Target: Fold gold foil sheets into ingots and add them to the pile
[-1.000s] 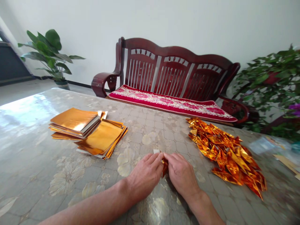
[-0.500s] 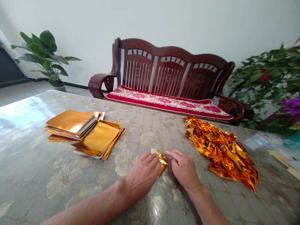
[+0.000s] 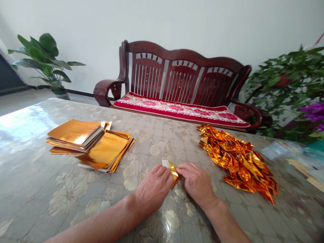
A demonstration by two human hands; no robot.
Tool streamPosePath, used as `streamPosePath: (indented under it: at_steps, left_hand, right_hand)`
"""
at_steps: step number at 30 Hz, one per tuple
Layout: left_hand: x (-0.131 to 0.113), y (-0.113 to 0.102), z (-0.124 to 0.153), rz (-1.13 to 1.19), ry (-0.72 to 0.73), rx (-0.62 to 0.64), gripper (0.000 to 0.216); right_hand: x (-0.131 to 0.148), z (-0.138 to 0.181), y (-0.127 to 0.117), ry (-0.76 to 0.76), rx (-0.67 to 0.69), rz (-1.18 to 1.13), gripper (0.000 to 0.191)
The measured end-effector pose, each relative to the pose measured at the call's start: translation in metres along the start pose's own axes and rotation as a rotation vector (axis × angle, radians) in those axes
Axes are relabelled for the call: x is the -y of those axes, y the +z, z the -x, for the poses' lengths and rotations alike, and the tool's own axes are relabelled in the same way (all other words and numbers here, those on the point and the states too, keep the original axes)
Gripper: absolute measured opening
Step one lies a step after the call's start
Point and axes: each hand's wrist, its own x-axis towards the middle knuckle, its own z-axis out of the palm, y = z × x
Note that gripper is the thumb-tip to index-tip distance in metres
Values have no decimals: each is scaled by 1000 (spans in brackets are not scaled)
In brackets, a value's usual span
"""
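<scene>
A small gold foil paper [image 3: 173, 172], partly folded and with a pale corner showing, lies on the table between my hands. My left hand [image 3: 157, 182] presses over its left side, fingers together and covering much of it. At the right edge of the paper, my right hand [image 3: 196, 180] pinches with thumb and forefinger, the other fingers curled in. To the left sit two stacks of flat gold foil paper [image 3: 101, 150], one overlapping the other. A heap of folded gold foil pieces [image 3: 238, 162] is spread out on the right.
The table [image 3: 106, 202] has a glossy, flower-patterned cover. Clear plastic packaging [image 3: 280, 149] and tan strips [image 3: 301, 170] lie at the far right. Behind the table stands a dark wooden bench [image 3: 177, 77] with a red cushion [image 3: 182, 110], between potted plants [image 3: 48, 64].
My right hand has moved left and now touches the foil paper's right edge, where there was a gap before. My left hand stays in place on the paper. The view has shifted slightly.
</scene>
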Motion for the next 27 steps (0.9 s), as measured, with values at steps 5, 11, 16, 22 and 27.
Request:
streamPosePath:
  at_steps: [5, 11, 16, 22, 27]
  left_hand:
    - [2, 3, 2, 5, 0, 7, 14]
    - [2, 1, 4, -28, -19, -19, 15]
    - [-1, 6, 0, -42, -91, -97, 32]
    - [6, 11, 3, -67, -171, -178, 13]
    - [12, 4, 6, -86, -302, -148, 17]
  right_hand:
    - [-16, 8, 6, 35, -80, -215, 39]
    - [-20, 2, 11, 45, -96, -289, 48]
    - [-12, -8, 10, -87, 15, -226, 41]
    - [6, -5, 4, -46, 62, -137, 29]
    - [15, -3, 4, -17, 58, -87, 25]
